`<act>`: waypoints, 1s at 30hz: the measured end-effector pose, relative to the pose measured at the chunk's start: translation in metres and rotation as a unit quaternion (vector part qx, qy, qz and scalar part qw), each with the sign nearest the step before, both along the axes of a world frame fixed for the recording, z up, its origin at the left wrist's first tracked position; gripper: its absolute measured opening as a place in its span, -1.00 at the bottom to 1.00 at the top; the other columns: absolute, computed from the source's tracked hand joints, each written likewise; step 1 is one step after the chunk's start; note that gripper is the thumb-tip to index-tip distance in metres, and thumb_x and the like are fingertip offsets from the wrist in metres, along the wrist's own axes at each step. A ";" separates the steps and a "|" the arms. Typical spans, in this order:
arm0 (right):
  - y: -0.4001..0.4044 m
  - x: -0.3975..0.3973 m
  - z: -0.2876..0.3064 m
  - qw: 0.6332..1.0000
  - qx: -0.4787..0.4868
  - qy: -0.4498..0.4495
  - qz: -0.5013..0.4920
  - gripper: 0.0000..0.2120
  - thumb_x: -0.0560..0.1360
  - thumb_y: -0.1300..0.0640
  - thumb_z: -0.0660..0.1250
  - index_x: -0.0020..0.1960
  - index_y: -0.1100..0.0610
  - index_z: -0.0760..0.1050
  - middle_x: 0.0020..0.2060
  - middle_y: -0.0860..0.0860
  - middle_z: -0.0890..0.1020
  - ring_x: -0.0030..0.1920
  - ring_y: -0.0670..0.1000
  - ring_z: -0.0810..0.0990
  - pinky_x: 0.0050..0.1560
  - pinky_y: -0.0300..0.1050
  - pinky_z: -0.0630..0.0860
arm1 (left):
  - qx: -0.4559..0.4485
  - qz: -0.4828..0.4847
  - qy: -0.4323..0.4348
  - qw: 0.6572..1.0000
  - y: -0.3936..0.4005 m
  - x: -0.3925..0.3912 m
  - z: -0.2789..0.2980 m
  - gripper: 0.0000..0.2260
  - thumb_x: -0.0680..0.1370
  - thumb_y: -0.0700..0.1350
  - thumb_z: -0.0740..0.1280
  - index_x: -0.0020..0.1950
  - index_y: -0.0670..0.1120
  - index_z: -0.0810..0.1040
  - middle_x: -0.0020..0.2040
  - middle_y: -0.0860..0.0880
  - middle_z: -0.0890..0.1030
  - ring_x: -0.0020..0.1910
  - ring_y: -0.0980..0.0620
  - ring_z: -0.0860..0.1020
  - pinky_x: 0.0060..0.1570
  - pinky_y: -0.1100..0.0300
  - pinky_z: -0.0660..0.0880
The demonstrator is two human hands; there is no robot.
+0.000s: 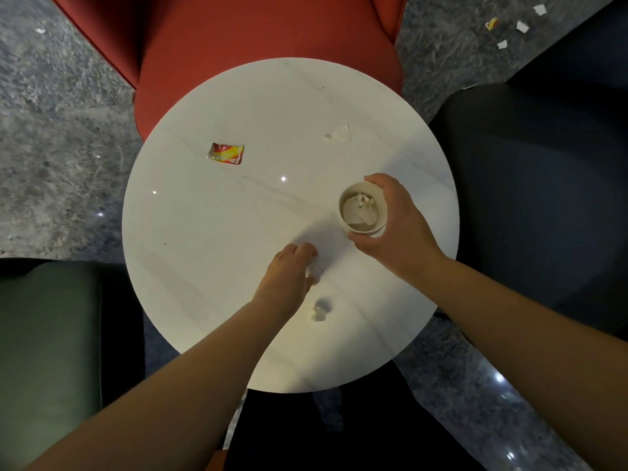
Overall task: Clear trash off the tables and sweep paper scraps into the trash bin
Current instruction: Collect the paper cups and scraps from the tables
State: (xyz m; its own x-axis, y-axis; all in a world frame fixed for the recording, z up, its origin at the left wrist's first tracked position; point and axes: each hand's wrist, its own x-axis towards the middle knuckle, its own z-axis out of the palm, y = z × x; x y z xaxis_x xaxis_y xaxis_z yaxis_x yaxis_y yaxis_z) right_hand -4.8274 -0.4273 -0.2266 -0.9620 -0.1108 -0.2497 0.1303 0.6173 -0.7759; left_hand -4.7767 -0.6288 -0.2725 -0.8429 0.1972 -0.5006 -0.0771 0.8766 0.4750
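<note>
A round white table [217, 232] fills the middle of the view. My right hand [397, 229] grips a small paper cup [347, 198] standing on the table's right side, with crumpled paper scraps [358, 212] inside it. My left hand [292, 270] is near the table's middle, left of the cup, with its fingers curled and pinching a small white paper scrap that barely shows. A crumpled white scrap [319, 313] lies just below that hand. Farther back lie a torn white scrap [339, 134] and a red and yellow wrapper [226, 154].
A red armchair [265, 39] stands behind the table, a dark chair [543, 185] at right and a green chair [47, 334] at left. More white scraps [521, 26] and a small wrapper [491, 23] lie on the grey floor at top right, and one scrap [40, 30] at top left.
</note>
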 end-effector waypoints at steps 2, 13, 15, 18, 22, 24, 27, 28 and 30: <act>0.000 0.000 -0.001 1.000 0.003 0.002 0.003 -0.19 0.29 0.03 0.59 0.40 -0.03 0.23 0.27 -0.06 0.40 0.25 -0.10 0.40 0.14 -0.41 0.36 | -0.012 0.002 -0.016 1.000 0.001 -0.002 0.004 -0.77 0.53 -0.13 0.41 0.15 -0.08 0.50 0.00 -0.05 0.54 -0.03 -0.06 0.53 -0.08 0.19 0.41; -0.005 -0.005 0.007 1.000 0.004 -0.013 0.012 -0.25 0.30 0.06 0.58 0.36 -0.06 0.26 0.23 -0.09 0.43 0.20 -0.13 0.42 -0.04 -0.57 0.36 | 0.189 0.252 0.209 0.926 0.040 -0.043 0.091 -0.97 0.54 -0.15 0.41 -0.04 -0.03 0.62 -0.17 0.16 0.56 -0.19 0.23 0.54 -0.14 0.51 0.42; -0.008 -0.006 0.010 1.000 0.000 -0.011 0.018 -0.27 0.30 0.05 0.58 0.35 -0.05 0.27 0.22 -0.08 0.44 0.18 -0.12 0.45 -0.03 -0.56 0.40 | 0.213 0.239 0.181 0.930 0.048 -0.052 0.096 -0.94 0.53 -0.14 0.42 -0.01 -0.03 0.66 -0.17 0.21 0.56 -0.16 0.30 0.54 -0.13 0.53 0.42; -0.009 -0.006 0.015 1.000 0.009 -0.003 0.021 -0.27 0.31 0.04 0.57 0.37 -0.01 0.28 0.24 -0.07 0.45 0.18 -0.13 0.43 0.07 -0.44 0.42 | 0.200 0.239 0.171 0.935 0.049 -0.054 0.094 -0.87 0.57 -0.14 0.37 0.10 -0.04 0.65 -0.06 0.17 0.57 -0.15 0.34 0.52 -0.10 0.57 0.40; -0.003 -0.006 0.014 1.000 0.005 -0.010 0.010 -0.24 0.29 0.09 0.58 0.38 -0.03 0.26 0.26 -0.07 0.42 0.19 -0.13 0.38 0.06 -0.42 0.33 | 0.145 0.254 0.142 0.946 0.021 -0.032 0.073 -0.89 0.56 -0.18 0.38 0.06 -0.03 0.60 -0.03 0.10 0.56 -0.15 0.30 0.51 -0.11 0.54 0.40; -0.002 -0.005 0.012 1.000 -0.001 -0.015 0.005 -0.23 0.29 0.10 0.57 0.38 -0.05 0.26 0.25 -0.05 0.42 0.20 -0.09 0.40 0.11 -0.32 0.40 | 0.120 0.175 0.088 0.973 0.004 -0.011 0.055 -0.89 0.49 -0.16 0.47 -0.03 -0.03 0.60 -0.10 0.07 0.56 -0.20 0.23 0.52 -0.12 0.34 0.48; -0.005 -0.002 0.010 1.000 -0.002 -0.016 0.009 -0.22 0.30 0.09 0.56 0.39 -0.04 0.24 0.26 -0.03 0.41 0.21 -0.07 0.41 0.16 -0.24 0.45 | 0.090 0.034 -0.014 0.995 -0.010 0.020 0.034 -0.77 0.42 -0.07 0.54 0.00 -0.02 0.60 -0.08 0.14 0.48 -0.17 0.21 0.47 -0.09 0.22 0.44; -0.005 -0.001 0.009 1.000 -0.002 -0.016 0.013 -0.22 0.30 0.08 0.57 0.40 -0.03 0.24 0.27 -0.03 0.41 0.22 -0.07 0.40 0.16 -0.24 0.44 | 0.079 -0.007 -0.041 0.996 -0.011 0.028 0.030 -0.70 0.40 -0.01 0.55 0.06 -0.01 0.58 -0.02 0.14 0.46 -0.12 0.19 0.46 -0.04 0.21 0.44; -0.007 0.002 0.009 1.000 0.001 -0.016 0.018 -0.21 0.31 0.08 0.57 0.41 -0.01 0.23 0.29 -0.02 0.40 0.24 -0.07 0.39 0.16 -0.27 0.40 | 0.056 -0.079 -0.066 0.993 -0.011 0.041 0.022 -0.57 0.36 0.08 0.56 0.15 0.03 0.53 0.12 0.10 0.42 0.04 0.13 0.43 0.07 0.19 0.44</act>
